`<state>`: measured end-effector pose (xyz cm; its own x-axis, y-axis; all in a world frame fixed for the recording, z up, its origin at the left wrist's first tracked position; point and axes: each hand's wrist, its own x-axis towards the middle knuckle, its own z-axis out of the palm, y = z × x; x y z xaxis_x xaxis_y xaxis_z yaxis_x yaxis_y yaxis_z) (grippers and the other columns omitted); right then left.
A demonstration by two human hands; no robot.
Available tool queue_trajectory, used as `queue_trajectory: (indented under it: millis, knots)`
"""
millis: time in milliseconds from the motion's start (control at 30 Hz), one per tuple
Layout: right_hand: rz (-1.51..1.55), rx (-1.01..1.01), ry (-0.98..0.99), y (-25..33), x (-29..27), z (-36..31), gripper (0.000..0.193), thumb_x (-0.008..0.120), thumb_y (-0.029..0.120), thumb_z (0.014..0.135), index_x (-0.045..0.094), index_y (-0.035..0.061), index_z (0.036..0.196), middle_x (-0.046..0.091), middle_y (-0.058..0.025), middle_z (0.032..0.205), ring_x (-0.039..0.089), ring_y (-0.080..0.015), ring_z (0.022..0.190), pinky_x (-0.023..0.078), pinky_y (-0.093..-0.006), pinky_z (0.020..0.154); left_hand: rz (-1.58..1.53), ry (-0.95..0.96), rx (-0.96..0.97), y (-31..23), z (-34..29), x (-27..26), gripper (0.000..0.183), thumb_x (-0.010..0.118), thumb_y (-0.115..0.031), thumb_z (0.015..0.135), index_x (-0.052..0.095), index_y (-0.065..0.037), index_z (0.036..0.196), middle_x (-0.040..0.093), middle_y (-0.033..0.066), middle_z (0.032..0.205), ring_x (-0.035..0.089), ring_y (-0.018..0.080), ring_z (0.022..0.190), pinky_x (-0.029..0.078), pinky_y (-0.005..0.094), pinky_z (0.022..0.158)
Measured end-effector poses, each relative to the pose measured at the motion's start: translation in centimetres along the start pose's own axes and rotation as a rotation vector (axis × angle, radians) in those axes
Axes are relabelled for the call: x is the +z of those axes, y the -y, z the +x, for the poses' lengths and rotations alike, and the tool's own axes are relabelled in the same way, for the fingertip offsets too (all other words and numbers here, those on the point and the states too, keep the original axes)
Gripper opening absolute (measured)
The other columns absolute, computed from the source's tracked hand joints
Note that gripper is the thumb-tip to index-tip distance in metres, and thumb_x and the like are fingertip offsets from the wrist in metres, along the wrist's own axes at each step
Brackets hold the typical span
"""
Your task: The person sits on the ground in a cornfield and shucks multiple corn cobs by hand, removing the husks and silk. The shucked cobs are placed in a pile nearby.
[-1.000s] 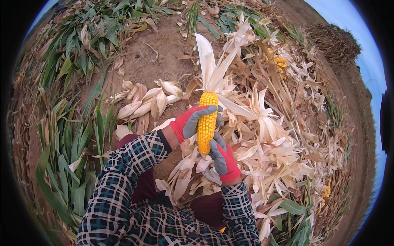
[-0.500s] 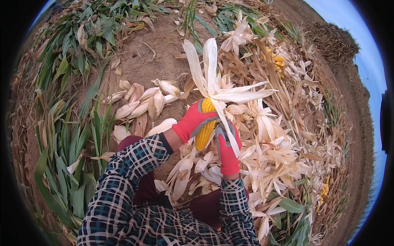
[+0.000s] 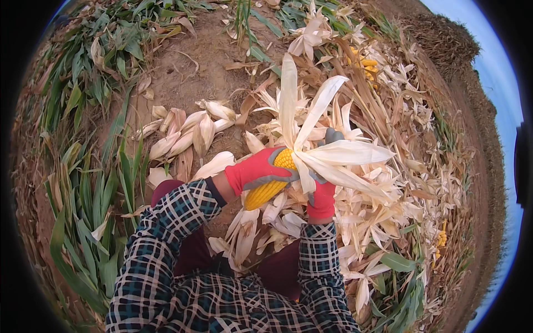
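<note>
A yellow ear of corn point(image 3: 265, 193) lies slantwise in my left hand point(image 3: 251, 168), whose red and grey glove is closed around its middle. The pale husk leaves point(image 3: 355, 153) are peeled back from the kernels and fan out from the ear's upper end. At the base of those leaves is my right hand point(image 3: 322, 201), also gloved, closed on the husk. The leaves cover most of its palm and fingers; grey fingertips show above them.
Unhusked ears point(image 3: 183, 133) lie on bare soil ahead to the left. Loose dry husks point(image 3: 366, 222) are heaped at the right. Husked yellow ears point(image 3: 368, 64) show farther off on that side. Green corn leaves point(image 3: 83, 222) spread along the left.
My right hand has moved up to the base of the husk leaves. The ear has tilted, its top leaning right, and the leaves have swung rightward.
</note>
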<state>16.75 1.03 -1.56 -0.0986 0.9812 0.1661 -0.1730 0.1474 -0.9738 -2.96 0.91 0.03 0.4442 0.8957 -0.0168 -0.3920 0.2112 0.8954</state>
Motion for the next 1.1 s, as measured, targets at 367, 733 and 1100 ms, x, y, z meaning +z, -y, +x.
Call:
queue_trajectory:
  millis: [367,733,1100]
  knots:
    - [-0.632,-0.318,0.188,3.0,2.3,0.3,0.063,0.081,0.008,0.076,0.053,0.0011,0.132,0.058,-0.0128,0.128,0.057,-0.0207,0.111,0.050,-0.0354,0.089,0.025,0.017,-0.045,1.4,0.3,-1.4,0.033,0.064,-0.027,0.092,0.059,-0.005,0.116,0.065,0.0046,0.098,0.063,0.0138,0.085,0.051,0.0273,0.077]
    - [0.244,0.158,-0.292,-0.9,0.5,2.6,0.038,0.041,0.034,0.104,0.060,0.0014,0.103,0.065,-0.0113,0.102,0.062,-0.0182,0.088,0.051,-0.0322,0.081,0.537,-0.077,-0.071,3.7,0.5,2.0,0.069,0.075,-0.047,0.078,0.056,-0.001,0.125,0.063,0.0133,0.106,0.061,0.0254,0.097,0.048,0.0361,0.089]
    - [0.381,0.058,-0.352,-1.8,1.8,3.0,0.045,0.038,0.041,0.104,0.058,0.0007,0.109,0.062,-0.0145,0.107,0.061,-0.0220,0.096,0.050,-0.0337,0.086,0.841,-0.342,0.081,6.2,1.3,3.4,0.092,0.081,-0.033,0.068,0.036,-0.006,0.144,0.057,0.0213,0.128,0.056,0.0351,0.119,0.047,0.0394,0.098]
